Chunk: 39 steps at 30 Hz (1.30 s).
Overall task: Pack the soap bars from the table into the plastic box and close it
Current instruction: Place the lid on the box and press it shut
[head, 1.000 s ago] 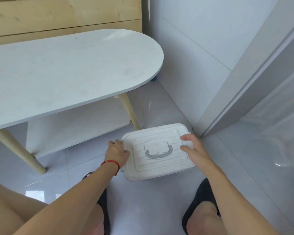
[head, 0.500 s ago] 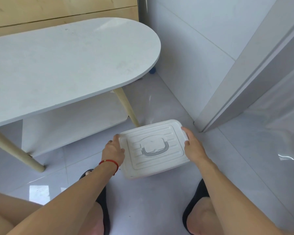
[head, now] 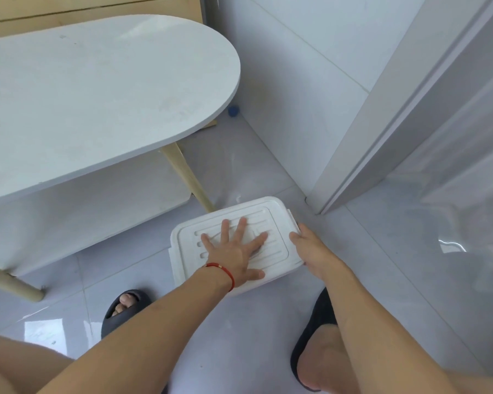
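A white plastic box (head: 276, 220) sits on the grey floor tiles, its ribbed lid on top. My left hand (head: 234, 251), with a red string at the wrist, lies flat with fingers spread on the lid's middle, covering the handle. My right hand (head: 310, 247) grips the box's right edge, its fingers curled over the side by the latch. No soap bars are in sight; the box's inside is hidden by the lid. The white oval table (head: 97, 89) above and to the left carries nothing.
A wooden table leg (head: 188, 177) stands just behind the box. A white door frame (head: 353, 155) and tiled wall close in on the right. A small blue object (head: 233, 111) lies by the wall. My feet in dark slippers (head: 125, 308) flank the box.
My left hand has moved from the box's left side onto the top of the lid and spread flat. My right hand stays at the right edge. The view has tilted down.
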Available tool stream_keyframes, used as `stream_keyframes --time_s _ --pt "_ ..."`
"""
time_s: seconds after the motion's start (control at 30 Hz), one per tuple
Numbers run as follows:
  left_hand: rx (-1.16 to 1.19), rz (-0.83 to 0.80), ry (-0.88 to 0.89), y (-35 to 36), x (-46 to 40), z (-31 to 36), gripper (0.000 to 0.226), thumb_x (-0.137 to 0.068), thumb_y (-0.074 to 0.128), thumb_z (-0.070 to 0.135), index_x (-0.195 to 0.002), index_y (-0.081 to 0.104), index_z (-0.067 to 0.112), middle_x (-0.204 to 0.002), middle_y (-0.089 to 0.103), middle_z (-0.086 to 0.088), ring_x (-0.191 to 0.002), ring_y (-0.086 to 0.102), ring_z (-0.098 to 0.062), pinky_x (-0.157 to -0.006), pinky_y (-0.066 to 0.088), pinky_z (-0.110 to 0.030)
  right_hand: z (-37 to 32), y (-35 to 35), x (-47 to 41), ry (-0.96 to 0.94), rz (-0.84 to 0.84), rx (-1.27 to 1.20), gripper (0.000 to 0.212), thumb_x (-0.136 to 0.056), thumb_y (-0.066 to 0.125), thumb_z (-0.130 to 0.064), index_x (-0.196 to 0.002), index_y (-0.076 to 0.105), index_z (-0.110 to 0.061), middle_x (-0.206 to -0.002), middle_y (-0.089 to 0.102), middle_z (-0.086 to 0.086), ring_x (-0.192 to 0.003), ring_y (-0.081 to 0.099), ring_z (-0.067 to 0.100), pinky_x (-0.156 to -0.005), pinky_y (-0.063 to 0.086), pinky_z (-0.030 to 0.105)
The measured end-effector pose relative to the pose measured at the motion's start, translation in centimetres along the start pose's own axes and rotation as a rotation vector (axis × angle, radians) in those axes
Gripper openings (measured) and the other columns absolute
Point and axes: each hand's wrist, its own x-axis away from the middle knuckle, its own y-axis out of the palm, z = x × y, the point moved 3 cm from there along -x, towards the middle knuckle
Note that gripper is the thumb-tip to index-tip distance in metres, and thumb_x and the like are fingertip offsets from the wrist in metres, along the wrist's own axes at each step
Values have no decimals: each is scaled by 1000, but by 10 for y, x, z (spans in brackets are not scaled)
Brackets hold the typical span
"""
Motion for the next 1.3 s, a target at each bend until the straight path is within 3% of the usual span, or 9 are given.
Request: stream_keyframes --time_s 0.27,0.4,0.73,0.87,0.97,1.03,1.07,1.13,1.3 --pt "-9 -1 -3 -4 3 1 86 -84 51 69 -148 -5 57 -163 -26 1 -147 -26 -38 -109 -3 -77 2 -9 -2 101 47 -250 26 -98 60 -5 -121 64 5 -117 72 21 -111 68 37 -98 53 49" --pt "2 11 -7 -3 3 0 85 -85 51 68 -147 -6 58 -162 -27 1 -147 -27 -37 -109 -3 -77 -7 -14 0 -46 171 -40 23 -90 69 -4 -112 70 -9 -105 75 10 -99 71 29 -89 57 45" --pt "28 16 -6 3 -2 -1 86 -85 52 67 -147 -7 58 -161 -30 2 -146 -30 -36 -108 -4 -78 -13 9 13 -210 400 338 39 -99 43 -6 -131 62 -19 -90 67 9 -86 64 31 -78 60 44" --pt "117 133 42 5 3 -6 80 -88 55 60 -151 7 52 -165 -15 2 -151 -18 -33 -111 -7 -72 -17 14 13 -188 443 391 51 -99 44 -1 -148 49 -15 -102 69 14 -91 62 29 -77 55 38" --pt "319 418 -89 5 25 -30 59 -92 62 33 -145 40 23 -162 21 -9 -147 23 -33 -119 23 -51 -18 32 16 -192 452 597 71 -93 43 9 -157 27 -16 -139 53 17 -115 54 35 -91 50 43" --pt "321 614 -254 13 43 -53 50 -92 62 22 -139 47 11 -154 36 -17 -136 38 -38 -112 37 -45 -19 53 21 -208 404 781 86 -91 41 11 -161 13 -31 -168 13 9 -149 17 42 -116 25 61" --pt "326 686 -356 21 53 -68 52 -91 62 22 -139 46 10 -150 38 -20 -132 41 -40 -110 38 -46 -21 68 24 -237 352 847 86 -93 41 7 -160 11 -38 -170 -1 4 -153 -4 43 -117 9 70" --pt "592 649 -559 31 65 -94 66 -90 63 33 -147 35 14 -152 34 -19 -134 38 -39 -111 36 -48 -27 97 31 -297 225 934 77 -98 43 -10 -158 11 -45 -170 -13 3 -150 -22 45 -111 -7 78" --pt "1502 189 -759 50 64 -117 107 -76 74 56 -155 16 15 -153 39 -11 -133 47 -33 -109 41 -47 -29 126 41 -279 84 1052 81 -88 47 -52 -157 5 -43 -167 -24 6 -147 -28 47 -109 -11 79"
